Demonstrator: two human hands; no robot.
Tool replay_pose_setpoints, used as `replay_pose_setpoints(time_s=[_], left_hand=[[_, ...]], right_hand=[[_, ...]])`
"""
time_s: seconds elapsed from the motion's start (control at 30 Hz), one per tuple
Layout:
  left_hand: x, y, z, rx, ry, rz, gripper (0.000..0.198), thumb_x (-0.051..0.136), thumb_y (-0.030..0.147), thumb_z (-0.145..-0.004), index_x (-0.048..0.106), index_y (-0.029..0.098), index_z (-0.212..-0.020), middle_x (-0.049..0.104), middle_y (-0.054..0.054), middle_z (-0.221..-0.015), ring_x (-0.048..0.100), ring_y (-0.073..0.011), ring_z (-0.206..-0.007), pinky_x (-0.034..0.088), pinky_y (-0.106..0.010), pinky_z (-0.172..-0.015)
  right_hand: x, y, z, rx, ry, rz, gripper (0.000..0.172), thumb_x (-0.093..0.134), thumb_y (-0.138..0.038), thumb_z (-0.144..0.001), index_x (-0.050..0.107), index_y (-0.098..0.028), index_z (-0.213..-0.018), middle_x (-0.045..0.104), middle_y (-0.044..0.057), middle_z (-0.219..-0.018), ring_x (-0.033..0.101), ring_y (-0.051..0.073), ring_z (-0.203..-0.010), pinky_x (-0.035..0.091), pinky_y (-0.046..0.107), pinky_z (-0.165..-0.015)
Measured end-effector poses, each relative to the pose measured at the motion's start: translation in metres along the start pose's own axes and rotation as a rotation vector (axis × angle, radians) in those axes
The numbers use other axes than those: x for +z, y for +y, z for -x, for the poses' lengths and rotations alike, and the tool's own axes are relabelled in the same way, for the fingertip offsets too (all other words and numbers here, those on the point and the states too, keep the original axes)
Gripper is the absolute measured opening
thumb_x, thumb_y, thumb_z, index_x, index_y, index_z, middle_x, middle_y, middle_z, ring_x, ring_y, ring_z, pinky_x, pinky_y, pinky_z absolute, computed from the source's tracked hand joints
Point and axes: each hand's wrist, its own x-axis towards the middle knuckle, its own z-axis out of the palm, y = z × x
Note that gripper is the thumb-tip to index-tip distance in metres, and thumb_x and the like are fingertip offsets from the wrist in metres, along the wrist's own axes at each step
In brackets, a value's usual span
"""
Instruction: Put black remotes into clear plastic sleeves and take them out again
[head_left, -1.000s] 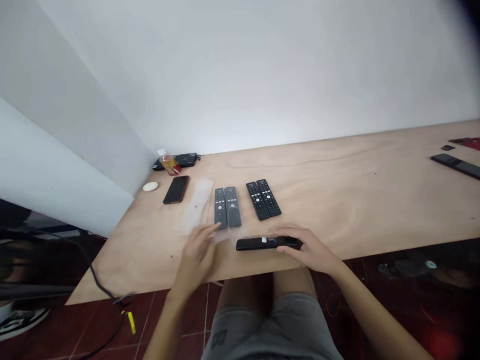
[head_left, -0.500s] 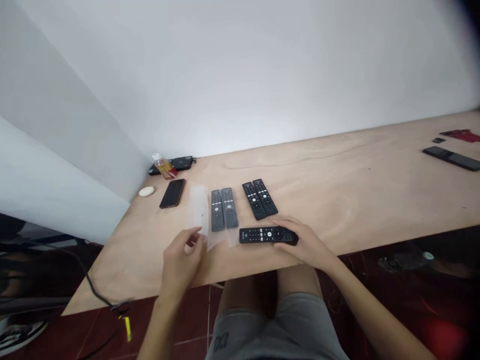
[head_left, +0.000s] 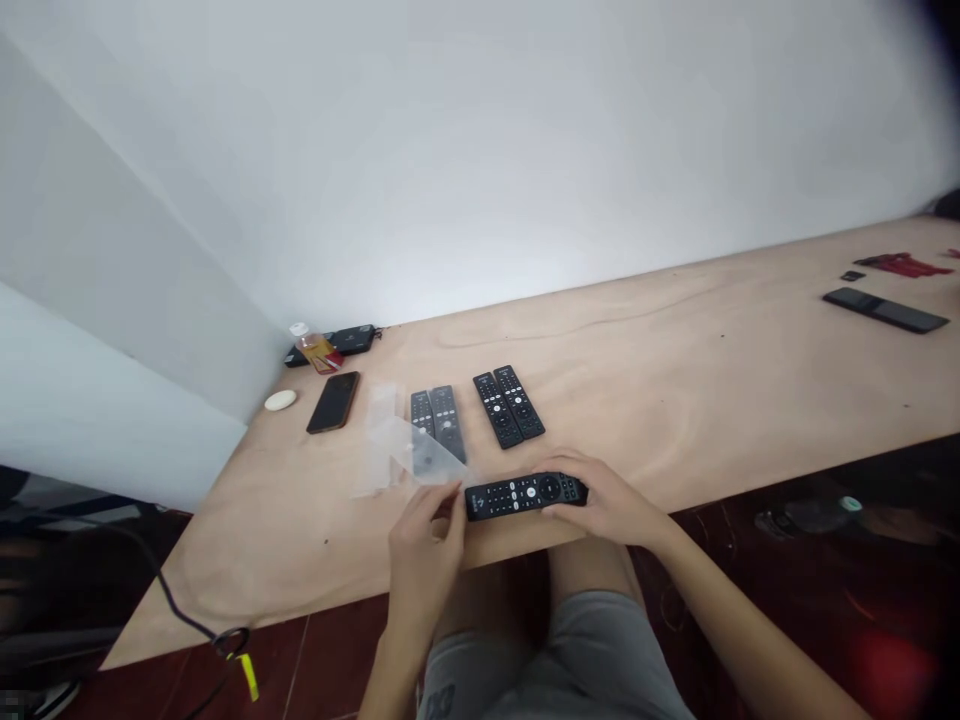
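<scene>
Presently, the right hand (head_left: 604, 500) clasps a black remote control (head_left: 521, 495), its long axis lying crosswise on the bench (head_left: 675, 400), while the left hand (head_left: 424, 545) pinches a clear plastic sheet (head_left: 412, 450) just beside the remote's left end.

Bare workroom, possibly workshop: long plywood bench (head_left: 675, 400), white wall (head_left: 480, 150), dark red tile floor (head_left: 330, 665).

A black remote control (head_left: 525, 492) lies flat, keys up — just beside a clear plastic film (head_left: 386, 440).
</scene>
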Motion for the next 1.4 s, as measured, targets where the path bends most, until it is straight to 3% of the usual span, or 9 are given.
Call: replay_pose_setpoints(time_s=[0.13,0.3,0.47,0.6,0.9,1.0,1.1,1.2,1.4], left_hand=[[0.001,0.005,0.006,0.007,0.004,0.030,0.017,0.066,0.029,-0.103,0.078,0.023,-0.115,0.076,-0.006,-0.108,0.076,-0.0217,-0.095,0.066,-0.034,-0.081],[-0.006,0.009,0.006,0.158,-0.116,-0.111,0.021,0.063,0.022,-0.103,0.078,0.024,-0.119,0.071,-0.009,-0.111,0.071,-0.0228,-0.095,0.064,-0.039,-0.086],[-0.024,-0.001,-0.006,0.362,-0.263,-0.303,0.030,0.062,0.015,-0.102,0.074,0.028,-0.126,0.064,-0.010,-0.146,0.055,-0.0342,-0.138,0.053,-0.057,-0.113],[-0.030,-0.010,-0.018,0.384,-0.390,-0.228,0.042,0.066,0.014,-0.101,0.063,0.030,-0.140,0.070,-0.008,-0.136,0.052,-0.0311,-0.142,0.050,-0.055,-0.118],[0.018,0.011,-0.017,0.310,-0.485,-0.079,0.066,0.081,0.019,-0.093,0.055,0.031,-0.152,0.070,-0.009,-0.137,0.061,-0.0311,-0.131,0.055,-0.051,-0.110],[0.013,0.008,-0.019,0.288,-0.458,-0.117,0.068,0.085,0.021,-0.089,0.057,0.031,-0.151,0.070,-0.009,-0.138,0.063,-0.0327,-0.129,0.055,-0.053,-0.109],[-0.004,0.001,-0.019,0.263,-0.446,-0.159,0.068,0.086,0.022,-0.087,0.058,0.031,-0.149,0.070,-0.009,-0.136,0.064,-0.0334,-0.128,0.055,-0.053,-0.109],[-0.009,-0.001,-0.018,0.235,-0.462,-0.177,0.064,0.083,0.022,-0.091,0.057,0.030,-0.149,0.071,-0.009,-0.133,0.067,-0.0333,-0.126,0.057,-0.052,-0.106],[0.032,0.019,-0.016,0.278,-0.506,-0.151,0.071,0.077,0.016,-0.093,0.049,0.028,-0.157,0.070,-0.012,-0.141,0.065,-0.0333,-0.131,0.057,-0.053,-0.109]], right_hand=[[0.001,0.004,0.001,0.004,0.013,-0.022,0.045,0.085,-0.026,-0.093,0.072,-0.030,-0.136,0.073,0.009,-0.139,0.067,0.033,-0.131,0.053,0.052,-0.117],[0.002,0.005,0.001,-0.012,0.044,-0.049,0.043,0.082,-0.028,-0.097,0.071,-0.030,-0.139,0.072,0.009,-0.141,0.066,0.032,-0.133,0.052,0.052,-0.118],[0.001,0.004,0.001,-0.039,0.050,-0.057,0.042,0.081,-0.031,-0.098,0.071,-0.030,-0.138,0.071,0.009,-0.143,0.065,0.033,-0.135,0.050,0.054,-0.120],[-0.001,0.003,0.001,-0.053,0.022,-0.081,0.043,0.082,-0.033,-0.097,0.072,-0.029,-0.138,0.072,0.010,-0.142,0.066,0.034,-0.134,0.051,0.054,-0.119],[0.004,0.000,-0.006,-0.082,-0.059,0.114,0.051,0.087,-0.033,-0.092,0.072,-0.034,-0.141,0.072,0.007,-0.141,0.063,0.033,-0.134,0.049,0.051,-0.118],[0.002,0.004,0.003,0.000,0.068,0.179,0.062,0.088,-0.036,-0.091,0.065,-0.033,-0.148,0.065,0.010,-0.146,0.057,0.034,-0.140,0.047,0.054,-0.121],[-0.003,0.011,0.020,0.079,0.184,0.176,0.047,0.072,-0.036,-0.104,0.063,-0.030,-0.150,0.070,0.011,-0.137,0.063,0.032,-0.130,0.052,0.054,-0.116],[0.000,0.011,0.029,0.091,0.211,0.129,0.039,0.056,-0.033,-0.111,0.064,-0.030,-0.149,0.073,0.011,-0.134,0.068,0.030,-0.125,0.053,0.053,-0.115],[0.034,-0.009,0.014,0.126,0.181,-0.044,0.041,0.058,-0.033,-0.110,0.066,-0.030,-0.150,0.074,0.009,-0.142,0.070,0.030,-0.129,0.054,0.050,-0.116]])
